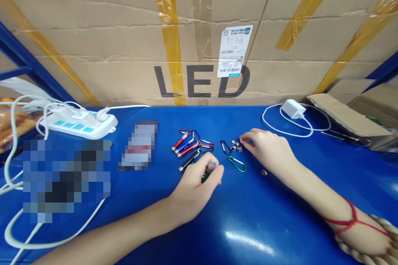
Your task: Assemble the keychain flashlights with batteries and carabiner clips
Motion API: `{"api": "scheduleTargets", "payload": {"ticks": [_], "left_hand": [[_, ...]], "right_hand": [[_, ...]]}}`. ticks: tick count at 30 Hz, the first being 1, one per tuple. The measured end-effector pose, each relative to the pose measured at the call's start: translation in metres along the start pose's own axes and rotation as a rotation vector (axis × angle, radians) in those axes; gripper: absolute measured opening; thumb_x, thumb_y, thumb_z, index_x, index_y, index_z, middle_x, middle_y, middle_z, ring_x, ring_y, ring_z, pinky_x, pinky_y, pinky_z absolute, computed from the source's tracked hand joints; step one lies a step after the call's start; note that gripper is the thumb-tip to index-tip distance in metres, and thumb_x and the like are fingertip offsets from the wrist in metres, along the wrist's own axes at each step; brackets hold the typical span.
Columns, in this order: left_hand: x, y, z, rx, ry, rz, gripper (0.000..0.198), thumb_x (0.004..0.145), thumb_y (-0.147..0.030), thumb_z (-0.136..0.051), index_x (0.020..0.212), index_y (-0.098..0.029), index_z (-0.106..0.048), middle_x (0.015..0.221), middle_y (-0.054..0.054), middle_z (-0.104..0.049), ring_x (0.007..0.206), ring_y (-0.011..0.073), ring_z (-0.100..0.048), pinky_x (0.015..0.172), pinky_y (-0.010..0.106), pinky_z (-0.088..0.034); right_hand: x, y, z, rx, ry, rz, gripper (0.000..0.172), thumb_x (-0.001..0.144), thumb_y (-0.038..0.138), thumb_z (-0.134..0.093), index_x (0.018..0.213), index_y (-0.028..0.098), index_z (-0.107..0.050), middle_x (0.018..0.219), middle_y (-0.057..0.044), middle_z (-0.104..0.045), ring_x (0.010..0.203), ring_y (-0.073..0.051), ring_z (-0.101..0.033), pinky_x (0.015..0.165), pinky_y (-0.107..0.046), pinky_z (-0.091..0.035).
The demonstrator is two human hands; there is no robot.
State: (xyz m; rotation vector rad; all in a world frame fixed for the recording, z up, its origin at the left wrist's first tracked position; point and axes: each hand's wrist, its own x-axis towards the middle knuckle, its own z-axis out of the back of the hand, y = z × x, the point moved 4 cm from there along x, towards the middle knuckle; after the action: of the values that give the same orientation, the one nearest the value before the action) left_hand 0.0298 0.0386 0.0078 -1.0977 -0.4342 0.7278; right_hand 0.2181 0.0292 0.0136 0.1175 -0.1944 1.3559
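My left hand (199, 184) is closed around a small green keychain flashlight (209, 170), its clear tip poking out above my fingers. My right hand (267, 149) rests on the blue table (236, 223) and pinches at small silver parts (236, 145) with its fingertips. Between my hands lie a black carabiner (225, 146) and a green carabiner (237, 163). To the left of them is a cluster of several red, blue and black keychain flashlights (189, 147) with clips. A small round silver piece (264, 172) lies by my right wrist.
A white power strip (79, 124) with plugs and cables sits at the left. A white charger (292, 109) with its looped cable lies at the back right. A large cardboard box (199, 33) marked LED forms the back wall. Corrugated cardboard (345, 118) lies at the far right.
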Motion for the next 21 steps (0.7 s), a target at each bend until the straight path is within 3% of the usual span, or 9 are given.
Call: {"api": "scheduleTargets", "payload": {"ticks": [3,6,10,14,21], "left_hand": [[0.0,0.001,0.0,0.032,0.0,-0.008,0.027,0.093,-0.03,-0.033,0.07,-0.019,-0.043,0.061,-0.006,-0.044,0.054,0.0094,-0.037,0.055,0.022,-0.031],[0.0,0.0,0.0,0.077,-0.001,-0.056,0.027,0.095,-0.029,-0.03,0.074,-0.02,-0.044,0.067,-0.004,-0.048,0.058,0.0102,-0.041,0.059,0.023,-0.034],[0.001,-0.003,0.0,0.083,0.002,-0.134,0.025,0.093,-0.024,-0.032,0.073,-0.019,-0.046,0.072,-0.003,-0.051,0.067,0.0117,-0.047,0.065,0.022,-0.037],[0.004,-0.002,0.001,0.048,-0.023,-0.166,0.019,0.089,-0.02,-0.039,0.071,-0.019,-0.046,0.068,-0.003,-0.052,0.065,0.0122,-0.049,0.064,0.023,-0.039],[0.007,0.003,0.003,-0.004,-0.047,-0.22,0.023,0.092,-0.021,-0.034,0.075,-0.018,-0.05,0.071,-0.001,-0.052,0.07,0.013,-0.051,0.069,0.024,-0.04]], "right_hand": [[-0.002,0.005,0.009,0.17,-0.166,0.073,0.015,0.084,0.024,-0.055,0.089,0.023,-0.07,0.089,0.0,-0.069,0.065,-0.014,-0.064,0.046,-0.021,-0.036],[-0.012,0.019,0.025,0.501,-0.317,0.223,0.013,0.083,0.025,-0.058,0.087,0.021,-0.07,0.085,-0.001,-0.068,0.059,-0.01,-0.059,0.051,-0.021,-0.043],[-0.029,0.04,0.044,0.834,-0.387,0.384,0.009,0.08,0.02,-0.062,0.083,0.018,-0.07,0.077,-0.003,-0.066,0.055,-0.008,-0.056,0.046,-0.018,-0.045],[-0.037,0.05,0.047,0.87,-0.33,0.49,0.011,0.081,0.018,-0.061,0.088,0.019,-0.069,0.081,-0.003,-0.065,0.054,-0.007,-0.056,0.048,-0.019,-0.048],[-0.037,0.049,0.044,0.811,-0.313,0.589,0.01,0.081,0.015,-0.061,0.088,0.019,-0.068,0.082,-0.003,-0.067,0.069,-0.011,-0.063,0.061,-0.021,-0.053]]}}
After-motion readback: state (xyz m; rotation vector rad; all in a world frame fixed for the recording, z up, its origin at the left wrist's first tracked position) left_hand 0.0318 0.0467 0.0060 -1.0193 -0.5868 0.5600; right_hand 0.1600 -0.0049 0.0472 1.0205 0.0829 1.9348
